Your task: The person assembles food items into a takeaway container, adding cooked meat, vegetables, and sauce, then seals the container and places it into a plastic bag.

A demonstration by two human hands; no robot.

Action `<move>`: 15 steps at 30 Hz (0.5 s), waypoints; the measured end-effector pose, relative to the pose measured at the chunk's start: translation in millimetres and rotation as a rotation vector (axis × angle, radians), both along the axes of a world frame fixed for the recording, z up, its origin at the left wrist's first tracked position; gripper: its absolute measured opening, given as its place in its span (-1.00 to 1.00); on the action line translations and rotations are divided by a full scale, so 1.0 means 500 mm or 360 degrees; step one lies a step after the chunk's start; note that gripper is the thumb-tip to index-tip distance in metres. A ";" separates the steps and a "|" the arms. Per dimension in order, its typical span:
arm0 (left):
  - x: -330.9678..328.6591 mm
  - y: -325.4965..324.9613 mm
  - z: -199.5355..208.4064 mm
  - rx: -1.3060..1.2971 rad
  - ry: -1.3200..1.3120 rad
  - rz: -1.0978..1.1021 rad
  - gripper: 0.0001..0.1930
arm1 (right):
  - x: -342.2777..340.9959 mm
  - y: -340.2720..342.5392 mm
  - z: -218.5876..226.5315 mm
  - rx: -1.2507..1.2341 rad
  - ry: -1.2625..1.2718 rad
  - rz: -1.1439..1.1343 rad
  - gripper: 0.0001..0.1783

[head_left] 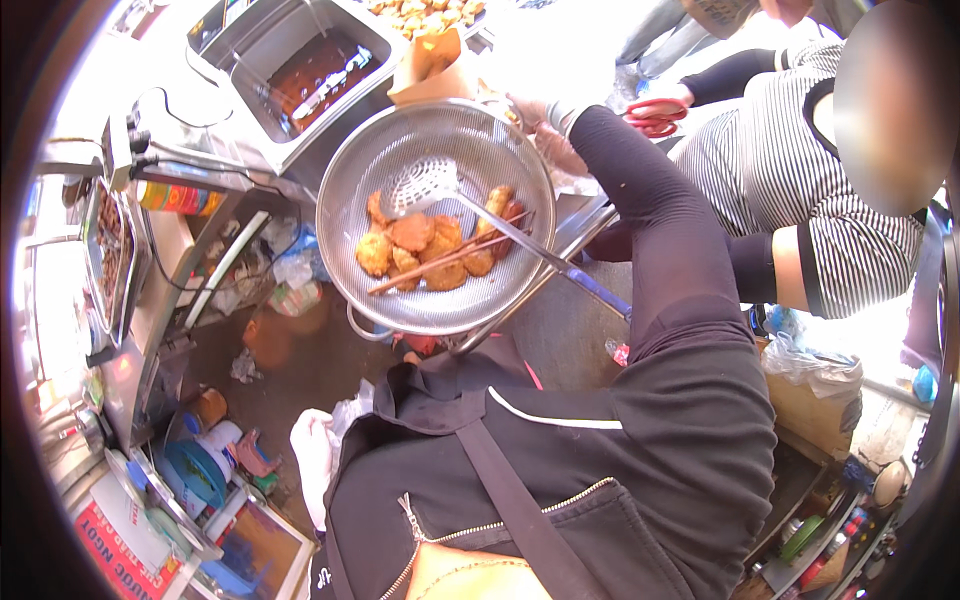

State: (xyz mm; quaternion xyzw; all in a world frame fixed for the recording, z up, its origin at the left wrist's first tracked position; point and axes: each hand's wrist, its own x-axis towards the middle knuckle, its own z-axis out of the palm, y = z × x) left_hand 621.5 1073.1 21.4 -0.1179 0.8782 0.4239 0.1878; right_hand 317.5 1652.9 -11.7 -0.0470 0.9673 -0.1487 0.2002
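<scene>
Mesh colander (352,195), golden-brown fried pieces (412,233) | right hand (553,132): gripping colander | left hand (313,448): unclear

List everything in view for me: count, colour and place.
Colander: one, silver, centre
Fried pieces: several, golden brown, in colander
Skimmer: one, silver, head in colander
Chopsticks: apparently two, brown, among the pieces
Basin: one, grey, upper left, dark liquid inside
Paper bag: one, brown, beyond colander
Fried food pile: one, golden, top edge
Co-worker: one, striped top, upper right
Scissors: one, red-handled, by co-worker
Lined box: one, tan, right
Bowl: one, teal, lower left
Small items: uncountable, mixed colours, lower corners
Left hand: one, whitish, left of body
Right hand: one, pale, near colander's upper-right rim
</scene>
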 end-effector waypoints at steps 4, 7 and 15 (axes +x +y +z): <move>0.004 0.007 0.007 0.0100 -0.0068 0.0100 -0.76 | 0.003 0.005 0.001 0.0051 0.0005 -0.0009 -0.62; 0.018 -0.004 -0.006 0.0042 0.0005 0.0055 -0.76 | 0.002 0.006 -0.007 0.0081 0.0022 -0.0025 -0.61; 0.009 0.018 0.013 0.0028 0.0000 0.0051 -0.75 | -0.012 0.061 -0.014 0.0138 0.0249 -0.0237 -0.60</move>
